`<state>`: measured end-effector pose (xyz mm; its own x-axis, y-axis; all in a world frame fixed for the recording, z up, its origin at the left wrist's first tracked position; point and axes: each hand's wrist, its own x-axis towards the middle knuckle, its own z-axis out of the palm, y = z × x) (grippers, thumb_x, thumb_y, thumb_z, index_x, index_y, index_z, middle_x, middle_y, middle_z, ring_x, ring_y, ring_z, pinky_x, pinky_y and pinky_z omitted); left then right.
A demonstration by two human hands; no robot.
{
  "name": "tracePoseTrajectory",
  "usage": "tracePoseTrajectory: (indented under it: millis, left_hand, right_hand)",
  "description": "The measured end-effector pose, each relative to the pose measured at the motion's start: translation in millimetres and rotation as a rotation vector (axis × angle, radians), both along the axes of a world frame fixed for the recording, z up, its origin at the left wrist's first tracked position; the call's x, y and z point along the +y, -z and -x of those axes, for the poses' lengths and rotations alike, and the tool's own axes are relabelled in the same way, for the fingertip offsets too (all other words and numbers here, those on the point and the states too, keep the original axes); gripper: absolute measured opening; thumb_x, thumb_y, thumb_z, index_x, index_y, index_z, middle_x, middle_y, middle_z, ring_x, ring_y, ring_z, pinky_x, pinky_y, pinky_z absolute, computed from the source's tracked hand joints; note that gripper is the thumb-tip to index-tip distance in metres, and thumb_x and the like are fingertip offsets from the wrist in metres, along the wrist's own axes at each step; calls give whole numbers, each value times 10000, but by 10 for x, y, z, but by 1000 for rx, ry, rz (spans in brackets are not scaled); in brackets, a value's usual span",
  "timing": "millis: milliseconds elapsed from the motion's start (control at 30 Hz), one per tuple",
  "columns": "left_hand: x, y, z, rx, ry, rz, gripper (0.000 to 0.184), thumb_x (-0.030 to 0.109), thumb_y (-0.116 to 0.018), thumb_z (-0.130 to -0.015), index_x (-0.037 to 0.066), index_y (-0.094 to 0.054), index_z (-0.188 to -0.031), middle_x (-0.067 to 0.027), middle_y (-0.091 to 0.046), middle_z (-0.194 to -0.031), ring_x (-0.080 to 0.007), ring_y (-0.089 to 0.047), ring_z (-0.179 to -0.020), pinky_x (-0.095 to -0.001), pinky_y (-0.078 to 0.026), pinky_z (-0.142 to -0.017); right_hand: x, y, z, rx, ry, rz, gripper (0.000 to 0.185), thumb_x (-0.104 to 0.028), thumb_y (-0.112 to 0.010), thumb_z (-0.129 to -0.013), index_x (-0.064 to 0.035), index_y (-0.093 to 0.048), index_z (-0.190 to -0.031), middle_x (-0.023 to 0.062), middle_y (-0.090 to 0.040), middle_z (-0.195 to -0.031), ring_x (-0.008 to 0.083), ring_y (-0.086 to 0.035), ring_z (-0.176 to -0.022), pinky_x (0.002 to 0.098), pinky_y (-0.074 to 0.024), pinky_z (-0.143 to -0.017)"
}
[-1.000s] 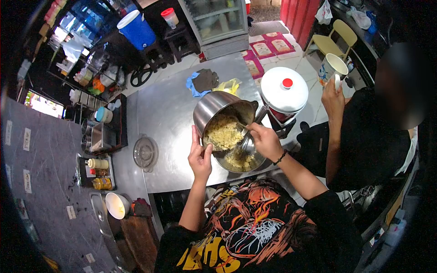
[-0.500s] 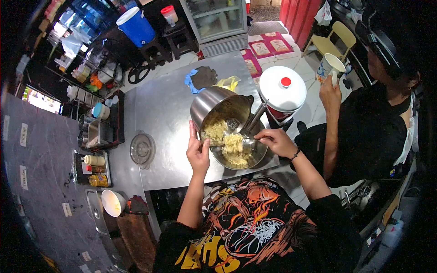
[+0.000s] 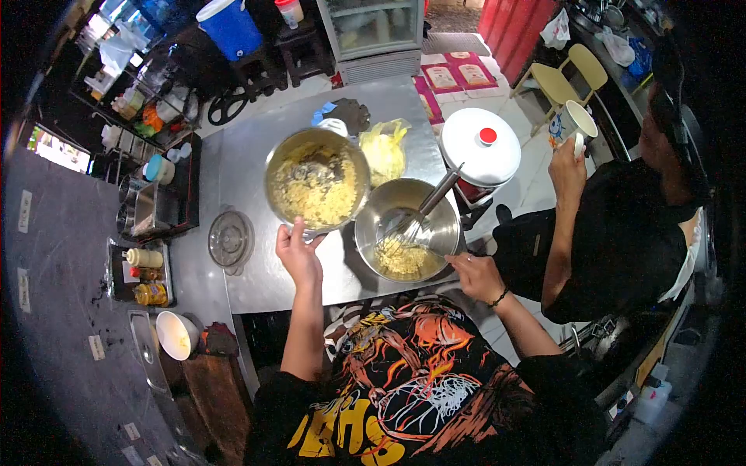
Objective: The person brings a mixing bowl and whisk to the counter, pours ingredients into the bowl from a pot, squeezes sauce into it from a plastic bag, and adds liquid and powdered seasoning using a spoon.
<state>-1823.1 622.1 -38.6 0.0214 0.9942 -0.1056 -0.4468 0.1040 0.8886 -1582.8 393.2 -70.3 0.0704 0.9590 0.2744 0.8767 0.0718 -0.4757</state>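
My left hand (image 3: pixel 301 256) grips the near handle of a steel pot (image 3: pixel 276 172), which holds yellow crumbly food (image 3: pixel 322 194) and stands upright over the metal table. Right of it is a steel mixing bowl (image 3: pixel 373 210) with a smaller heap of the same food and a whisk (image 3: pixel 427 203) leaning inside. At the bowl's right edge, the fingers of my right hand (image 3: pixel 475 277) are closed on a thin utensil, mostly hidden. A yellow plastic bag (image 3: pixel 383 153) lies behind the bowl.
On the metal table (image 3: pixel 268 289) are a glass lid (image 3: pixel 231 238) and a dark cloth (image 3: pixel 351 115). A white-lidded container (image 3: pixel 482 151) stands beyond the bowl. At right, a person in black (image 3: pixel 606 233) holds a mug (image 3: pixel 573 123). A white bowl (image 3: pixel 177 335) sits at lower left.
The pot was tilted over the mixing bowl; it has moved left and is now upright. My right hand has drawn back to the bowl's right edge, and the yellow bag shows more fully.
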Motion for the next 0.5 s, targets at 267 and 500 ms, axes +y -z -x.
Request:
tracePoseTrajectory:
  millis: [267, 500]
  left_hand:
    - [187, 70, 584, -15, -26, 143, 248, 146, -571, -885, 143, -378, -729, -23, -533, -842, -153, -586, -794, -409, -566, -647]
    - [263, 307, 1148, 27, 38, 287, 210, 99, -556, -883, 127, -402, -742, -39, -538, -836, -159, -596, -755, -359, -568, -519]
  right_hand:
    - [-120, 93, 104, -70, 131, 48, 309, -32, -509, -754, -60, -592, -1050, 122, -554, -759, 319, -564, -598, 396, -463, -525]
    - [723, -571, 1007, 389, 218, -202, 152, -81, -521, -876, -50, -608, -996, 150, -641, -829, 285, -638, -711, 350, -493, -620]
